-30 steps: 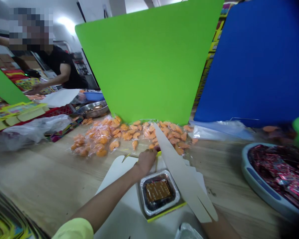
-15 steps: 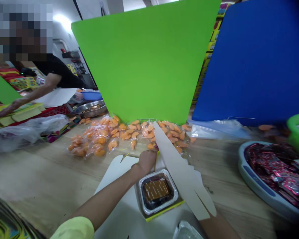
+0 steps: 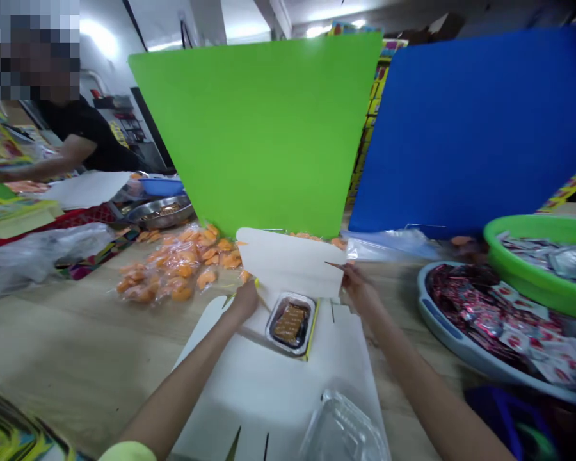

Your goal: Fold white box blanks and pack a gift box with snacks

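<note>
A white cardboard box (image 3: 292, 259) is partly folded, its broad panel raised behind a foil tray (image 3: 292, 324). In the tray lies a brown printed packet (image 3: 290, 322) among dark contents. My left hand (image 3: 246, 301) is closed at the box's left side, by a thin yellow edge; its grip is partly hidden. At the right end of the raised panel my right hand (image 3: 358, 285) pinches the cardboard corner. Beneath the box lies a larger pile of flat white cardboard (image 3: 269, 397). A clear plastic container (image 3: 343, 429) rests on its near right part.
Orange pieces in clear wrapping (image 3: 173, 262) are heaped back left. A green board (image 3: 259, 134) and a blue board (image 3: 461, 128) stand behind. At right are a grey-blue tub (image 3: 436, 323) of shiny packets and a green basin (image 3: 496, 256). A co-worker (image 3: 84, 128) reaches leftward.
The raised panel has swung from a steep slant to lie across the back. The foil tray has turned with the box. My right hand, hidden behind the cardboard before, now shows.
</note>
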A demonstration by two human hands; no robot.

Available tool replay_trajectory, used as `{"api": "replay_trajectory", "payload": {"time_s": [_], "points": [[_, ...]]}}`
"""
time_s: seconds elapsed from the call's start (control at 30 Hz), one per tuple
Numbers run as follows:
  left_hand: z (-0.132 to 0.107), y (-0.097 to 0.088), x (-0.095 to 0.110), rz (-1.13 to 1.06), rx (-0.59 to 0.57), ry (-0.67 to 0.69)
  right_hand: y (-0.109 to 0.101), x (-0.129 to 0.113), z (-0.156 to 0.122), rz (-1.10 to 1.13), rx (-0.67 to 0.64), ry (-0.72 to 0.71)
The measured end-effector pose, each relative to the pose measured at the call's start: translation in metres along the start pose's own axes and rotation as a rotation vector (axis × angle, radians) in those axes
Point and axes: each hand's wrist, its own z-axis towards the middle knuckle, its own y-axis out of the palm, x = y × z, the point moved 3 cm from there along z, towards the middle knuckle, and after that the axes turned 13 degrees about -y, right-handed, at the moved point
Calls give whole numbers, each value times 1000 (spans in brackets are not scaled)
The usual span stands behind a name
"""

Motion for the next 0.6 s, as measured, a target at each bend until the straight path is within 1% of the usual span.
{"api": "replay_trajectory", "payload": {"time_s": [0.1,0.13,0.17,0.2,0.23,0.27,0.3,0.33,0.37,0.43,0.47,0.53,0.6], "points": [[-9,-11,-12,-22,12,-70,-31,-21,-20,-163,78,23],[-15,-17,-15,-20,28,-96,-40,-28,-31,-220,97,25],[-24,-25,-16,-18,69,-117,-48,-36,-44,-266,110,29],[-36,-34,-17,-23,131,-116,-54,-43,-60,-317,91,35],[-51,-42,-16,-45,197,-93,-59,-49,-77,-381,36,36],[-69,-50,-14,-92,262,-38,-61,-54,-97,-460,-48,32],[-89,-54,-10,-163,276,50,-63,-58,-117,-553,-142,24],[-111,-53,-6,-256,207,132,-64,-60,-139,-656,-233,16],[-132,-47,0,-339,65,219,-66,-60,-160,-748,-294,18],[-173,-26,12,-445,-245,334,-68,-56,-195,-839,-327,69],[-189,-14,17,-489,-353,358,-68,-52,-208,-833,-332,104],[-212,10,28,-617,-574,391,-67,-46,-222,-771,-360,143],[-224,26,39,-842,-801,389,-66,-46,-222,-704,-379,128]]}}
